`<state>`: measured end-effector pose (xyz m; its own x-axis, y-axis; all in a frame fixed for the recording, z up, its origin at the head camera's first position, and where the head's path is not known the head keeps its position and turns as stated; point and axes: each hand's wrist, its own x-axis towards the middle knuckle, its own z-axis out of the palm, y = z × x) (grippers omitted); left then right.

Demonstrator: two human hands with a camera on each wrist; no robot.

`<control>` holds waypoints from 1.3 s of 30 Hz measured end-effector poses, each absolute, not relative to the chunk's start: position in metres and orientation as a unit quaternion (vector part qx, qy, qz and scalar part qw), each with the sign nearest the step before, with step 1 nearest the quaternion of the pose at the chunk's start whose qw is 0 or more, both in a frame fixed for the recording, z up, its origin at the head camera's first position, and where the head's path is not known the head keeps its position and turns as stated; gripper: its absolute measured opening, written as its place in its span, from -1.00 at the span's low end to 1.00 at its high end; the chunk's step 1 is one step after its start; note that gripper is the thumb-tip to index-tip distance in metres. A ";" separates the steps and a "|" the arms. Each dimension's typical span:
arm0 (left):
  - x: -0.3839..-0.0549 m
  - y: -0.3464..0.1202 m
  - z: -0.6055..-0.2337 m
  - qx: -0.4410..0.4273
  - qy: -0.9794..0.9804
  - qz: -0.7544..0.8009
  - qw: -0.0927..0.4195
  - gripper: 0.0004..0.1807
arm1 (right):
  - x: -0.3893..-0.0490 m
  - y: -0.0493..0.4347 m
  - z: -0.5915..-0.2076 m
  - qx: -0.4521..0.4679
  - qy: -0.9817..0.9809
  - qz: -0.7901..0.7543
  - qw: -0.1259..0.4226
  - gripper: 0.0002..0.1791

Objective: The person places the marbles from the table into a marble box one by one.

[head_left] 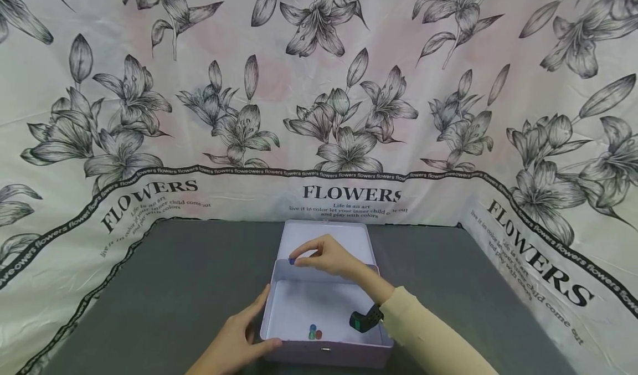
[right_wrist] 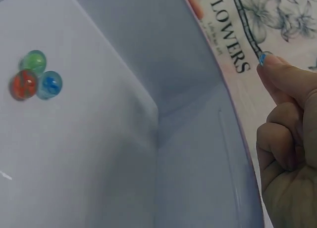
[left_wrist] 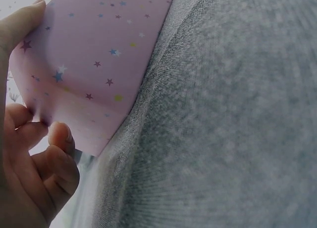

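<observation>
A box [head_left: 359, 355] with a pale inside stands with its lid [head_left: 329, 236] tilted back. The left wrist view shows its pink outer wall [left_wrist: 84, 65] printed with small stars. My left hand [head_left: 236, 333] holds the box at its near left corner, thumb at the front and fingers along the left side. Above the far left part of the box, my right hand [head_left: 331, 257] pinches a blue marble [right_wrist: 262, 59] between thumb and fingertip. On the box floor near the front wall, a green marble [right_wrist: 33, 62], a red marble [right_wrist: 24, 84] and another blue marble [right_wrist: 49, 84] lie together.
Dark grey cloth [head_left: 199, 275] covers the table around the box. Behind and at both sides hangs a white curtain [head_left: 249, 198] printed with flowers and lettering. A black strapped device [head_left: 366, 319] on the right wrist hangs over the box's right side.
</observation>
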<state>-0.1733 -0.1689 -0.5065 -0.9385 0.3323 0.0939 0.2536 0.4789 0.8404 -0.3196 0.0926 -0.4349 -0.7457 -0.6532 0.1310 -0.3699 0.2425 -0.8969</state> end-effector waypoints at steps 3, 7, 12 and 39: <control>-0.174 -0.169 -0.506 0.170 0.860 0.480 0.040 0.14 | -0.318 0.090 -0.439 -0.341 0.774 -0.513 0.148 -0.79; -0.174 -0.169 -0.508 0.171 0.863 0.474 0.036 0.14 | -0.316 0.087 -0.446 -0.360 0.768 -0.504 0.166 -0.81; -0.175 -0.170 -0.511 0.176 0.862 0.473 0.035 0.13 | -0.313 0.084 -0.454 -0.375 0.761 -0.495 0.189 -0.81; -0.175 -0.169 -0.507 0.169 0.862 0.477 0.046 0.12 | -0.310 0.081 -0.443 -0.419 0.765 -0.444 0.205 -0.75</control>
<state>-0.1746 -0.1689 -0.5070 -0.9389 0.3345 0.0811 0.2464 0.4887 0.8369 -0.3101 0.0809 -0.4433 -0.5650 -0.8230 0.0588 -0.4593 0.2546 -0.8510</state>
